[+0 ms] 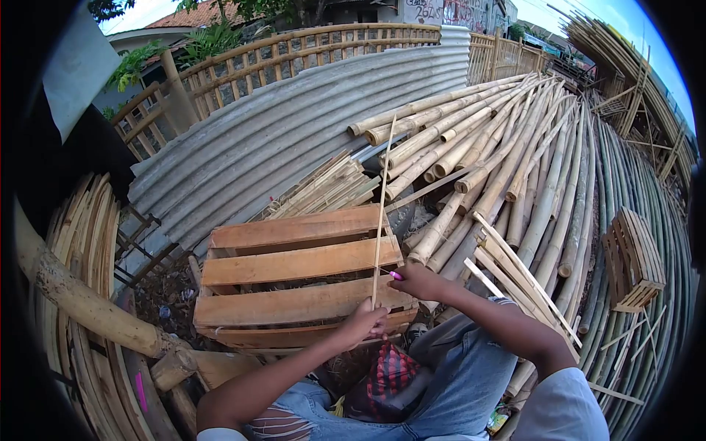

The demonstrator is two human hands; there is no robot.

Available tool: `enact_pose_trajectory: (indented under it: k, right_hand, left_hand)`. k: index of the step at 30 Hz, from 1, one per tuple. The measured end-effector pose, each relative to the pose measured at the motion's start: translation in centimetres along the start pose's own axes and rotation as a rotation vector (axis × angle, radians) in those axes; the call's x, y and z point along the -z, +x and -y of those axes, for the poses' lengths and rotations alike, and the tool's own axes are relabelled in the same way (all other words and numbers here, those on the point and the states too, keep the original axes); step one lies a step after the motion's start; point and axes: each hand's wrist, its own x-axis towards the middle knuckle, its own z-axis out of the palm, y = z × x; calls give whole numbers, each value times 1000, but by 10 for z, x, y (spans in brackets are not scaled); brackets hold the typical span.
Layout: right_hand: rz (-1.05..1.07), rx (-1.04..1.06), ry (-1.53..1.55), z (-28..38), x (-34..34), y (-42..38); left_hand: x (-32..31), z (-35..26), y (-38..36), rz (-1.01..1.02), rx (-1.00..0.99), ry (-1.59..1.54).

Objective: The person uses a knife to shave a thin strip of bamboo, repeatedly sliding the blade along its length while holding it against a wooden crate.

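Observation:
My left hand [363,323] is closed around the lower end of a long, thin bamboo strip [382,198], which stands nearly upright in front of me. My right hand [418,284] is closed on a small tool with a bright pink end [397,275]; its kind I cannot tell. A short dark part of the tool reaches to the strip, just above my left hand. Behind both hands lies a slatted wooden crate [294,259]. Between my legs is a red and black checked cloth [393,371].
Long bamboo poles [507,147] are piled ahead and to the right, with split pieces [526,275] on them. A second crate [634,257] rests on greener poles. Bamboo slats [81,257] and a thick pole [95,301] stand left. Corrugated sheeting [279,121] borders the back.

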Motion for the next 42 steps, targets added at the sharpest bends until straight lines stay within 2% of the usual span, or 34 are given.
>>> enact_pose_trajectory:
  k: [6,8,11,13,18,20,22,24,25,26,27,28,30,32,33,34,35,36,38,39,41,42]
  right_hand:
    - [115,113,150,8,-9,-5]
    - [153,128,187,13,-13,-6]
    - [76,229,297,14,-27,-8]
    - [12,310,190,17,-31,-10]
    - [15,127,-69,25,-28,-7]
    - [-63,35,-144,14,-22,5]
    - [-183,-62,-172,-13,-8,23]
    - [-369,147,-273,-35,8,26]
    - [-376,146,-273,-38,9,26]
    - [-265,67,-134,-34,12,27]
    - [-150,-9,4,-30,13,27]
    - [-149,-7,4,-24,10,24]
    - [52,106,-33,7,-2,6]
    - [160,252,-3,27,-17,-9]
    - [163,255,-2,25,-28,-13]
    - [65,390,-44,21,-41,-16]
    - [-34,522,-85,23,-45,-18]
    - [-31,520,-82,23,-45,-19]
    - [-2,304,-106,26,-42,-20]
    - [1,304,-105,35,-35,-22]
    - [5,66,-130,51,-23,-24]
    - [7,65,-126,51,-25,-21]
  left_hand:
    - [-4,-16,-4,-54,43,-37]
    - [-6,-20,-4,-104,60,67]
    - [-4,-22,-4,-115,7,173]
    - [-1,-18,-3,-122,20,168]
    - [-2,-16,-7,-169,82,261]
    - [-1,-12,-9,-222,105,337]
    - [-9,-8,-18,-149,92,308]
    - [-17,-11,-23,-77,77,282]
    - [-21,-13,-24,-82,88,214]
    - [-22,-15,-24,-90,99,146]
    - [-19,-14,-23,-91,98,149]
    - [-12,-12,-20,-139,89,241]
    - [-3,-10,-18,-196,80,326]
    - [4,-17,-16,-307,68,592]
    - [1,-26,-22,-283,26,738]
    - [1,-26,-24,-284,29,736]
    - [0,-25,-26,-304,-47,886]
    - [-2,-25,-28,-321,-126,1036]
    - [-11,-33,-35,-327,-119,1030]
    - [-15,-38,-37,-334,-116,1025]
    - [-17,-43,-39,-336,-105,1012]
    - [-17,-43,-40,-338,-99,1000]
